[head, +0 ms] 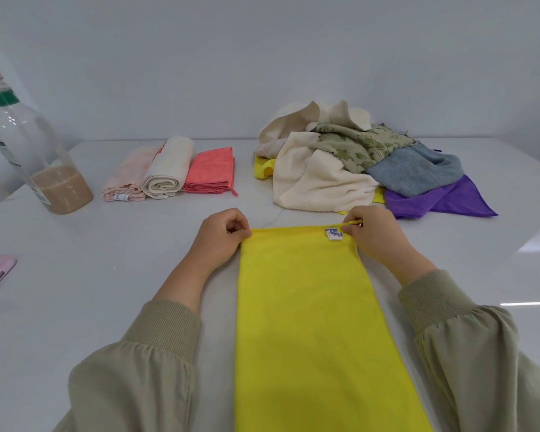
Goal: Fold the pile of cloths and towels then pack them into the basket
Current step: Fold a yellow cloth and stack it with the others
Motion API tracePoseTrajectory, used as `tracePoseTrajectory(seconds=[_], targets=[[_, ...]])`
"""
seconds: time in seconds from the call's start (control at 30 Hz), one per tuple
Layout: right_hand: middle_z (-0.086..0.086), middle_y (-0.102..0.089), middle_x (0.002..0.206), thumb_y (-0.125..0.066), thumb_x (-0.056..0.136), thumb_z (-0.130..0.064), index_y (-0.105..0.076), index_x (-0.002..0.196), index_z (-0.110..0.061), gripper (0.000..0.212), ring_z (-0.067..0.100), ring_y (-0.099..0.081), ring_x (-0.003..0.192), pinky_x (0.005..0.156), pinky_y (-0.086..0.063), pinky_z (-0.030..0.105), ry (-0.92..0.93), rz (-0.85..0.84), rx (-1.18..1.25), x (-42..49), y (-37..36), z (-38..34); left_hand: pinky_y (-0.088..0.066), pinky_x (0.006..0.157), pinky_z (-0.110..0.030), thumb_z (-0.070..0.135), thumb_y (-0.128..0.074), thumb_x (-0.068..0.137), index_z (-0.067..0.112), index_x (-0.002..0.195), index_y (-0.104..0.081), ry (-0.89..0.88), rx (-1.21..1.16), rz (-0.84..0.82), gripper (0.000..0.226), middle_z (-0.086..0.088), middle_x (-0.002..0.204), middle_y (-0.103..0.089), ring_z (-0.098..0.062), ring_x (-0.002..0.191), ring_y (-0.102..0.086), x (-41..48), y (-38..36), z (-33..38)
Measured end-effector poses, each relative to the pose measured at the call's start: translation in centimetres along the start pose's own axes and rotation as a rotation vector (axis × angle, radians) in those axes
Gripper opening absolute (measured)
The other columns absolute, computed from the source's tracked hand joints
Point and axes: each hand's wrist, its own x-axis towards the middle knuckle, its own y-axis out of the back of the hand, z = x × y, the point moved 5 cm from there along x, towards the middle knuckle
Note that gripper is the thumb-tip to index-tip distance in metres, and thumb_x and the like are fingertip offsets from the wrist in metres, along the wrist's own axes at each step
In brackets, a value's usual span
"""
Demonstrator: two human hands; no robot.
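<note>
- The yellow microfibre cloth (306,322) lies flat on the white table (75,291) as a long strip, running from the near edge of the view out to both hands; it looks already folded once lengthwise, though I cannot make out the layers.
- The left hand (220,240) pinches the far left corner, fingers curled in tight on the hem.
- The right hand (376,233) pinches the far right corner, with the cloth's yellow hanging loop (353,222) caught under its fingers, just beside the small white label (333,234).
- Risk: if one hand pulls harder than the other when the far edge is brought back, the corners would likely miss each other and the fold come out skewed.
- Risk: the loop and label could end up bunched inside the fold and leave a lump.
- Risk: the unfolded pile (362,160) sits just beyond the right hand; a lifted edge could snag the cream towel (318,182) and drag it.
- The cloth is bright, smooth, thin and nearly free of wrinkles, its long edges straight.
- Three folded pieces, among them a coral cloth (211,171), sit in a row to the far left; no basket is in view.
</note>
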Motion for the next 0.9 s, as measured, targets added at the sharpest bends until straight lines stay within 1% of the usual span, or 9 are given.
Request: tracePoseTrajectory(seconds=[0.17,0.23,0.3,0.43,0.5,0.6,0.73,0.83,0.9], targets=[[-0.002,-0.056,0.081,-0.066,0.086,-0.033,-0.065,0.087,-0.019,0.014,0.018,-0.053,0.082,0.063,-0.038,0.029,-0.058,0.075,-0.085,0.2,1.0,-0.3,-0.039,0.073,-0.017,0.003,-0.070,0.082,0.016,0.114,-0.068,0.046,0.062,-0.094,0.034,0.004,0.082,-0.066,-0.007,0.074,-0.056,0.6,-0.1,0.1],[0.000,-0.058,0.077,-0.065,0.086,-0.031,-0.068,0.091,-0.012,0.020,0.018,-0.055,0.076,0.062,-0.038,0.028,-0.078,0.059,-0.042,0.5,1.1,-0.4,-0.038,0.078,-0.021,0.007,-0.069,0.083,0.011,0.106,-0.073,0.050,0.196,-0.167,0.024,-0.001,0.094,-0.069,-0.011,0.085,-0.059,1.0,-0.2,0.3],[0.002,-0.060,0.063,-0.060,0.090,-0.025,-0.067,0.103,-0.006,0.023,0.016,-0.056,0.057,0.058,-0.043,0.026,-0.115,-0.013,0.048,0.8,0.8,-0.6,-0.037,0.075,-0.023,0.012,-0.068,0.085,0.010,0.098,-0.075,0.069,0.315,-0.170,0.016,-0.004,0.096,-0.070,-0.014,0.085,-0.058,1.6,-0.1,0.4],[0.008,-0.064,0.055,-0.046,0.099,-0.011,-0.034,0.140,0.000,0.044,0.010,-0.055,0.034,0.035,-0.039,0.017,-0.271,-0.146,0.458,1.1,0.5,-1.5,-0.043,0.075,-0.028,0.022,-0.066,0.086,0.015,0.096,-0.074,0.100,0.413,-0.003,0.015,0.000,0.094,-0.065,-0.020,0.088,-0.060,3.1,1.0,1.6],[0.009,-0.066,0.059,-0.043,0.100,-0.009,-0.035,0.137,0.001,0.039,0.010,-0.058,0.036,0.036,-0.045,0.019,-0.268,-0.159,0.532,1.5,1.2,-2.5,-0.050,0.070,-0.028,0.017,-0.062,0.088,0.012,0.095,-0.072,0.119,0.290,0.057,0.013,-0.001,0.085,-0.070,-0.020,0.073,-0.065,3.7,1.6,2.4],[0.017,-0.067,0.074,-0.044,0.099,-0.007,-0.043,0.130,0.001,0.032,0.013,-0.065,0.047,0.051,-0.058,0.027,-0.284,-0.120,0.670,2.6,2.2,-3.6,-0.050,0.054,-0.025,0.010,-0.053,0.094,0.008,0.097,-0.064,0.171,0.046,0.116,0.011,-0.003,0.067,-0.069,-0.014,0.049,-0.062,4.6,2.3,3.4],[0.019,-0.067,0.102,-0.048,0.097,-0.006,-0.056,0.099,-0.006,0.008,0.015,-0.067,0.071,0.062,-0.059,0.024,-0.210,0.012,0.765,3.6,4.2,-4.7,-0.055,0.064,-0.025,0.007,-0.052,0.093,0.004,0.103,-0.064,0.173,-0.285,0.222,0.016,-0.008,0.080,-0.069,-0.008,0.062,-0.067,5.0,3.6,5.5],[0.018,-0.068,0.099,-0.052,0.095,-0.007,-0.056,0.084,-0.009,0.012,0.022,-0.069,0.085,0.075,-0.059,0.030,-0.188,0.037,0.922,2.7,4.9,-4.6,-0.056,0.069,-0.026,0.014,-0.055,0.091,0.007,0.091,-0.066,0.256,-0.652,0.248,0.013,-0.009,0.086,-0.072,-0.015,0.074,-0.071,3.2,3.9,6.2],[0.015,-0.067,0.090,-0.054,0.095,-0.012,-0.057,0.084,-0.008,0.012,0.022,-0.069,0.080,0.070,-0.059,0.029,-0.211,0.022,1.046,1.3,4.7,-4.2,-0.058,0.072,-0.025,0.013,-0.059,0.089,0.009,0.083,-0.065,0.297,-0.757,0.233,0.010,-0.009,0.083,-0.071,-0.016,0.073,-0.072,1.5,3.4,5.7]])
